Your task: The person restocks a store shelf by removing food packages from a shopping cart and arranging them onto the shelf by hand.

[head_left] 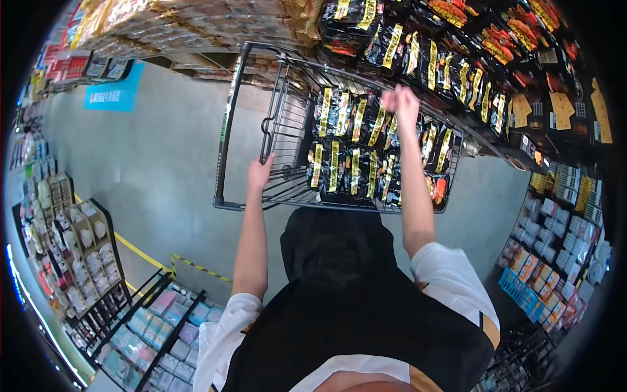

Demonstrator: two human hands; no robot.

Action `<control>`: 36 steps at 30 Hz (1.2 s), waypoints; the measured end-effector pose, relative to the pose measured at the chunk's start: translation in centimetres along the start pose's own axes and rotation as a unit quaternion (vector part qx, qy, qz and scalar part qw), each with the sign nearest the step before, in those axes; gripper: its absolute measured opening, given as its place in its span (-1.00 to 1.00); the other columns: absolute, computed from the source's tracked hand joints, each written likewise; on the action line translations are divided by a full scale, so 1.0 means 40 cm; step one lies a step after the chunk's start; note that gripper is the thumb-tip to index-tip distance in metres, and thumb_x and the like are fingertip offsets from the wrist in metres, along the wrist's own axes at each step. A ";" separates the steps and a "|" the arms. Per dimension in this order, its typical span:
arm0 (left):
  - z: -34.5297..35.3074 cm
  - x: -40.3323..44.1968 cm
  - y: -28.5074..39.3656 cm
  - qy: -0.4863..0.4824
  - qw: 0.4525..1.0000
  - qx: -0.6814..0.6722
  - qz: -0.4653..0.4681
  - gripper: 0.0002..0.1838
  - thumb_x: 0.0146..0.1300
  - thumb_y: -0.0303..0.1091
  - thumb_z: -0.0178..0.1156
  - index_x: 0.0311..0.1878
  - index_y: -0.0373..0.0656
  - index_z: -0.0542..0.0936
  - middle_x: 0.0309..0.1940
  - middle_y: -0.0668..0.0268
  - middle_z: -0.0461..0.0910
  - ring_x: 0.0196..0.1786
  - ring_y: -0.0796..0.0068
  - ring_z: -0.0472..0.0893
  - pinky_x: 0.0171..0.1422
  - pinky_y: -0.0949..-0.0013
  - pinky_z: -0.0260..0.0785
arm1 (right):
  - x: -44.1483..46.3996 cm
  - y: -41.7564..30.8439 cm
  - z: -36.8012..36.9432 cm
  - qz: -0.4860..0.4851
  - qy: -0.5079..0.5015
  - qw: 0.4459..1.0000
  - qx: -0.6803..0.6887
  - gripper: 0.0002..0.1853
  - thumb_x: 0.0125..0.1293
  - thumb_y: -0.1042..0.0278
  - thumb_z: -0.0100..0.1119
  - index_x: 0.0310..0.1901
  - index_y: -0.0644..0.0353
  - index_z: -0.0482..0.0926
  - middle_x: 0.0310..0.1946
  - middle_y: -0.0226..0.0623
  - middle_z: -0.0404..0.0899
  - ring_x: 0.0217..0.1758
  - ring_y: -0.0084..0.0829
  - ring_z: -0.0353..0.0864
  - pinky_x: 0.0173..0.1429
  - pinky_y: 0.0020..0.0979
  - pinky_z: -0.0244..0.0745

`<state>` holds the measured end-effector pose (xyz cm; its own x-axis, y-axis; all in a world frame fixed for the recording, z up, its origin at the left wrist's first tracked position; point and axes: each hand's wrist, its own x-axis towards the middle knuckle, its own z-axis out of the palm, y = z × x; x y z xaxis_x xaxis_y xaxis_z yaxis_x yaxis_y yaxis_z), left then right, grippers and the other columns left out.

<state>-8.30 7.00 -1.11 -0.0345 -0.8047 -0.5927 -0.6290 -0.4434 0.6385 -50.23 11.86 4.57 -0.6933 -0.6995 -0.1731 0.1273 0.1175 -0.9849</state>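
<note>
The person's right hand (402,108), blurred, hangs over the packets (334,163), fingers bunched; whether it pinches one cannot be told. The left hand (259,174) touches the shopping cart (228,121) at an inner bar, its grip unclear. The packets, black with yellow lettered strips, stand in rows inside the cart, some hidden by the right forearm (417,189). Similar black packs (447,65) crowd beyond its far rim. Outer shelves (98,248) fade into dark, curved edges.

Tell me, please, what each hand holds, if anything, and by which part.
Left hand: the cart, by its inner frame. Right hand: blurred over black packets; cannot tell.
</note>
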 end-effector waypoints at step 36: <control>-0.006 -0.001 0.005 -0.032 0.999 -0.018 -0.006 -0.56 0.23 0.07 0.23 -0.31 -0.21 0.60 -0.55 0.31 0.60 -0.52 0.49 0.60 -0.55 0.36 0.48 | -0.096 0.202 -0.092 0.013 -0.150 0.927 -0.344 -0.73 0.27 0.31 0.04 -0.48 0.31 0.31 -0.63 -0.18 0.27 -0.50 -0.34 0.30 -0.29 -0.30 0.28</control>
<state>-8.24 6.86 -0.86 -0.0768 -0.7729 -0.6298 -0.6019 -0.4677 0.6473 -49.16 18.09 -2.75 -0.4540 -0.8431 -0.2882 -0.4129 0.4857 -0.7705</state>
